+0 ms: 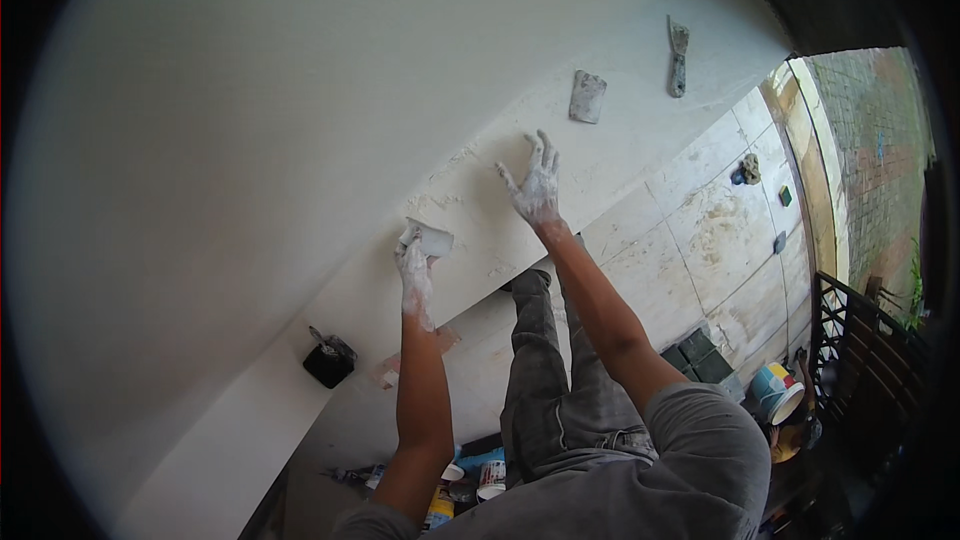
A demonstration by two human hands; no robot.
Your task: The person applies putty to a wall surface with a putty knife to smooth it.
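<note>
My left hand, coated in white powder or paste, is closed on a pale flat scraper plate. The plate is tilted just over the white ledge, beside crumbs and smears of white paste. To its right my right hand is whitened too, with its fingers spread and nothing in them. It hovers over or rests on the ledge; I cannot tell which. Beyond it lie a paste-stained rectangular plate and a putty knife with its handle toward me.
A black container with a tool in it sits at the ledge's left. Below are a tiled floor, dark green tiles, a paint bucket and several cans near my legs. A dark slatted railing stands at the right.
</note>
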